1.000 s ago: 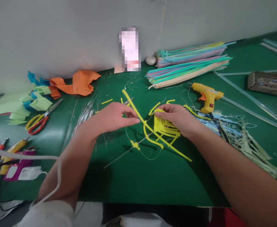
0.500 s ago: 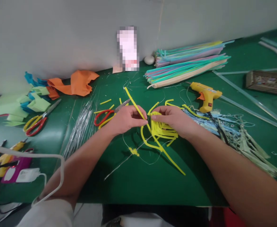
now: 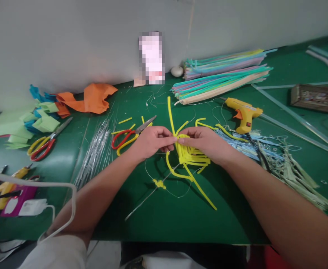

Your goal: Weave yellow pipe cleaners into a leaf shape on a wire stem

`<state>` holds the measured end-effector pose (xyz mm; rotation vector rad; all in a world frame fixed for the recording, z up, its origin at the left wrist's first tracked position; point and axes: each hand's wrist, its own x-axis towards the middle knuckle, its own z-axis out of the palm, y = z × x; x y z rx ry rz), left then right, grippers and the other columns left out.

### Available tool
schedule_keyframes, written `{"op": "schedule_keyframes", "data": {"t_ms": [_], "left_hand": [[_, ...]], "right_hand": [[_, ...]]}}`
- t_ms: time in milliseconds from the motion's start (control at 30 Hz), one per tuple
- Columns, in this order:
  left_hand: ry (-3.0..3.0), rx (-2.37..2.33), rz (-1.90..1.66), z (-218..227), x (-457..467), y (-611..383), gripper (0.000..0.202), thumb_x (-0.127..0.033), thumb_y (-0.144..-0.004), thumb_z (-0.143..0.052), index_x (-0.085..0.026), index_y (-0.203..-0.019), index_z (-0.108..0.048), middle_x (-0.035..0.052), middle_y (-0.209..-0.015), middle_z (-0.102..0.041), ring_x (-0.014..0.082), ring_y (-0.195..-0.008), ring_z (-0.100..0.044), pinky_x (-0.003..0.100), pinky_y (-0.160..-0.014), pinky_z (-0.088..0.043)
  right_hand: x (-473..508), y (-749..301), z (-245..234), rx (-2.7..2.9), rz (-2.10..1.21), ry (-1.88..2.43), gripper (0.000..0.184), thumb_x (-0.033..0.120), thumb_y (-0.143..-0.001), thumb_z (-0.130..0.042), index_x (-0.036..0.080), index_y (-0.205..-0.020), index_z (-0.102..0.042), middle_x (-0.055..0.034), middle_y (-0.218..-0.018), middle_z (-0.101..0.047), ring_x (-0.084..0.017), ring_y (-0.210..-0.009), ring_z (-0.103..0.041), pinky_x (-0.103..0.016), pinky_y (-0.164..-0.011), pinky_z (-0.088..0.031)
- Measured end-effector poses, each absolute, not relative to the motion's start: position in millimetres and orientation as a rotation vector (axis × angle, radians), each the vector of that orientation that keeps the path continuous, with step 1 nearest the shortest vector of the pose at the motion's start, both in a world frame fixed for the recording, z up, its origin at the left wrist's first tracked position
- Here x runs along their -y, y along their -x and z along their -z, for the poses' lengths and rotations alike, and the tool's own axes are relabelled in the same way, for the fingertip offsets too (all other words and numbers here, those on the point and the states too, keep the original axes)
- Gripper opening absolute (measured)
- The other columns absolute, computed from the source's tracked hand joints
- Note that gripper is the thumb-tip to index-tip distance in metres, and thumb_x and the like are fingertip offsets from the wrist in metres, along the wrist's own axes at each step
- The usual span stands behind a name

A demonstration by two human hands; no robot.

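A woven piece of yellow pipe cleaners (image 3: 194, 155), with bent loose ends sticking out, sits in the fingers of my right hand (image 3: 212, 144), thumb on its upper left part. My left hand (image 3: 154, 142) pinches at its upper left edge, where a long yellow pipe cleaner (image 3: 169, 114) runs across; its ends point up and down to the right. The fingertips of both hands nearly meet there. Below, a thin wire (image 3: 141, 203) passes out from the piece through a small yellow knotted bit (image 3: 159, 184). Red-and-yellow scissors (image 3: 121, 138) lie beside my left hand, partly covered by it.
Bundled coloured pipe cleaners (image 3: 222, 84) lie at the back, near a yellow glue gun (image 3: 243, 114). Silvery wires (image 3: 95, 149), a second pair of scissors (image 3: 47, 144) and orange paper (image 3: 96, 99) are on the left. A white cable (image 3: 72, 201) crosses over my left forearm.
My left hand has moved slightly right, up to the woven piece. The long pipe cleaner's upper end has swung right and now stands more upright against the edge.
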<state>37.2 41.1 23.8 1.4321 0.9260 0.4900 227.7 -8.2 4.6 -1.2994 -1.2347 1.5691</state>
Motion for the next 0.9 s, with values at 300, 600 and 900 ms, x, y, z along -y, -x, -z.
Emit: {"op": "schedule_keyframes", "data": {"t_ms": [300, 600, 900], "left_hand": [[-1.444, -0.92, -0.452, -24, -40, -38, 0.014, -0.026, -0.077, -0.071, -0.014, -0.073, -0.065, 0.0064, -0.065, -0.07, 0.009, -0.049, -0.06, 0.019, -0.047, -0.046], [-1.423, -0.987, -0.403, -24, -39, -40, 0.016, -0.028, -0.078, -0.068, -0.013, -0.072, -0.063, 0.0049, -0.066, -0.07, 0.0068, -0.047, -0.057, 0.017, -0.043, -0.043], [-1.302, -0.976, -0.519, -12, -51, -37, 0.013, -0.025, -0.074, -0.07, -0.015, -0.071, -0.062, -0.0013, -0.06, -0.062, 0.0059, -0.042, -0.055, 0.019, -0.041, -0.04]], "right_hand": [[8, -228, -4, 1.325, -1.527, 1.347, 0.027, 0.043, -0.071, -0.073, 0.018, -0.081, -0.067, 0.0022, -0.063, -0.057, -0.008, -0.052, -0.045, -0.022, -0.046, -0.034], [7, -226, -1, 1.337, -1.49, 1.334, 0.026, 0.044, -0.073, -0.071, 0.019, -0.082, -0.066, 0.0003, -0.068, -0.062, -0.011, -0.058, -0.052, -0.026, -0.054, -0.039], [7, -224, -5, 1.05, -1.524, 1.315, 0.029, 0.042, -0.071, -0.074, 0.021, -0.091, -0.07, -0.002, -0.084, -0.07, -0.016, -0.074, -0.063, -0.03, -0.07, -0.049]]}}
